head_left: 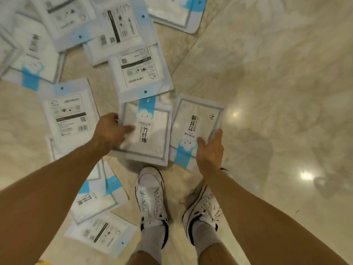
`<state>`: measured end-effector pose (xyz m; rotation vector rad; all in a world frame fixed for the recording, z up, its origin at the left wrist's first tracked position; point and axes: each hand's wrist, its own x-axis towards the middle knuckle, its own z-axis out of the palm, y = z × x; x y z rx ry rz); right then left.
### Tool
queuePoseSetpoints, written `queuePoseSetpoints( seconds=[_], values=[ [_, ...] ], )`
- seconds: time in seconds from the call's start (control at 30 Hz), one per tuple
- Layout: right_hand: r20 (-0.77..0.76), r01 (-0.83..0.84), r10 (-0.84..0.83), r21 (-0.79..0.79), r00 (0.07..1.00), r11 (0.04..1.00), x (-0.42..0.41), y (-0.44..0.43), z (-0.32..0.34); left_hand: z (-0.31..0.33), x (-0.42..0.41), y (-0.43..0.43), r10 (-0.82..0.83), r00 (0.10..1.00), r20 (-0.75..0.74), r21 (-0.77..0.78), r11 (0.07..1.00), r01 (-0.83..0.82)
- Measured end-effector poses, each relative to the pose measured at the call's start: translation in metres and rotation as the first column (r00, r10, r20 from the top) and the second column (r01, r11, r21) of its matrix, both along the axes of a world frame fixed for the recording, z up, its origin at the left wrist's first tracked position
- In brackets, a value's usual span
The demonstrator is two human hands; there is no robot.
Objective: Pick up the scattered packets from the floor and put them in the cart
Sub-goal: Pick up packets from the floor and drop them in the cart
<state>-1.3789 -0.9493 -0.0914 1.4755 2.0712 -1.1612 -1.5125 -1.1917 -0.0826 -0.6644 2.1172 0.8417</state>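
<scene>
Both hands have a packet here. L hand (111, 129) pinches the left long edge of the L packet (150, 138), thumb flat on the printed face, other fingers tucked under where I can't see them. R hand (210, 150) has the R packet (196, 121) by its near right corner, thumb on top next to the blue tab, fingers curled round behind the edge. So neither hand is free rn.

The two packets sit side by side btw the hands, just ahead of the shoes (151, 196). Their inner edges are touching or overlapping a bit, hard to say. Both have their long axis running away from the person, the R one tilted slightly clockwise. Can't tell if they're properly clear of the floor (267, 92) or only tipped up. The L one looks to overlap the packet beyond it.

Key thing for the next move imo: the cart isn't in view at all, so no idea which way the carry goes. If more get grabbed first, nearly all the rest lie left & ahead: a pile (118, 25) up top, one just outside the L wrist (68, 111), two more under the L forearm by the left shoe. So the L hand is way nearer to what's left. Prob makes sense to stack both into the R hand, then reach left. Slick film bags tho, a one-edge pinch could let them slide.
</scene>
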Motion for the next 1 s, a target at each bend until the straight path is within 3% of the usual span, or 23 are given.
queuePoseSetpoints(
  seconds=[0.13,0.23,0.37,0.67,0.9,1.0],
  values=[
    [-0.164,-0.023,0.009,-0.085,0.986,0.996,0.006,0.027,0.113,0.095,0.011,-0.001,0.049,0.991,0.127,0.164,0.984,-0.07],
    [-0.219,-0.042,0.006,-0.162,0.976,0.986,-0.001,0.053,0.212,0.19,0.006,0.004,0.047,0.991,0.127,0.286,0.955,-0.082],
    [-0.306,-0.062,-0.003,-0.203,0.952,0.977,-0.025,0.099,0.36,0.341,-0.014,0.018,0.025,0.999,0.028,0.445,0.895,-0.035],
    [-0.465,-0.25,0.166,-0.125,0.87,0.96,-0.037,0.185,0.699,0.677,-0.027,0.035,0.121,0.963,-0.239,0.618,0.784,0.054],
    [-0.568,-0.096,-0.041,-0.209,0.822,0.973,0.027,0.205,0.857,0.846,-0.02,0.08,0.027,0.954,-0.3,0.684,0.703,0.195],
    [-0.604,0.029,-0.128,-0.171,0.787,0.985,0.068,0.221,0.906,0.895,-0.028,0.117,-0.022,0.922,-0.387,0.679,0.67,0.301]
  ],
)
